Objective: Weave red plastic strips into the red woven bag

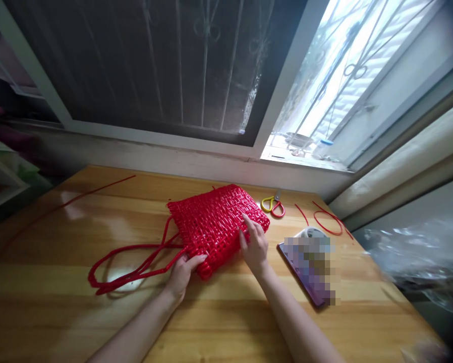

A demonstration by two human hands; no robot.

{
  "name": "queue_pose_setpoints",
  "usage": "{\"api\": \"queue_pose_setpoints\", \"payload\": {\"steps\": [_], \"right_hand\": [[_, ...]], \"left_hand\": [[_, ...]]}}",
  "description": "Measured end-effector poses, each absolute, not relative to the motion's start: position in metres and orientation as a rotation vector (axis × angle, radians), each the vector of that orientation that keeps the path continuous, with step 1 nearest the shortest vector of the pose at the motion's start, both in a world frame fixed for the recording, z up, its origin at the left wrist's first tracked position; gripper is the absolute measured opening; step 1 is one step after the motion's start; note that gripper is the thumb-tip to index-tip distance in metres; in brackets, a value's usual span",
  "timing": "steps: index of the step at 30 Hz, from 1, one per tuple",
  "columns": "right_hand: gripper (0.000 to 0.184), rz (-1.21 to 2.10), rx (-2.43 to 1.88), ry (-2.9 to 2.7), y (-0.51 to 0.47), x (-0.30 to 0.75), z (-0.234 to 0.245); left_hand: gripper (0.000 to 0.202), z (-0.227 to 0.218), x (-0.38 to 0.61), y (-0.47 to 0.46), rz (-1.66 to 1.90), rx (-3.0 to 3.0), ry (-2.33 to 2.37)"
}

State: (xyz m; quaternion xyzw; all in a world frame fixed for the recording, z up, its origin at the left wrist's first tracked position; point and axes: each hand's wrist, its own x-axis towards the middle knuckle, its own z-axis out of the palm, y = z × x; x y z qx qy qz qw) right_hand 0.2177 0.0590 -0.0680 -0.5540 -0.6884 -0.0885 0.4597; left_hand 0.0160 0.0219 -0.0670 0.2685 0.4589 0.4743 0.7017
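A red woven bag (215,222) lies on its side on the wooden table (226,322). Its two long red handles (135,252) stretch out to the left over the tabletop. My left hand (183,275) grips the bag's near left corner beside a handle, thumb on top and the other fingers hidden beneath. Against the bag's near right side rests my right hand (255,244), fingers spread apart and touching the weave.
Behind the bag's right end lie scissors (274,205) with yellow and red handles. A phone-like flat object (305,275), partly blurred, and a white roll (310,233) sit to the right. Loose red strands (328,222) lie near the right edge; a long strand (86,192) lies left.
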Motion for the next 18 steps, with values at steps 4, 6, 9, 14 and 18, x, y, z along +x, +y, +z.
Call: {"api": "queue_pose_setpoints", "payload": {"steps": [4,6,9,14,18], "right_hand": [[0.034,-0.287,-1.352,-1.619,0.058,0.218,-0.067],[0.032,-0.311,-1.361,-1.575,0.056,0.218,-0.064],[0.034,-0.345,-1.377,-1.560,0.050,0.218,-0.056],[0.035,-0.328,-1.398,-1.550,0.035,0.217,-0.043],[0.037,-0.050,-1.284,-1.584,0.022,0.216,-0.042]], "left_hand": [[0.039,-0.054,0.011,0.018,1.005,0.576,0.964],[0.041,-0.047,0.010,0.017,0.954,0.549,0.886],[0.041,-0.041,0.012,0.018,0.892,0.517,0.780],[0.035,-0.043,0.020,0.022,0.848,0.520,0.720],[0.032,-0.048,0.024,0.021,0.860,0.505,0.770]]}}
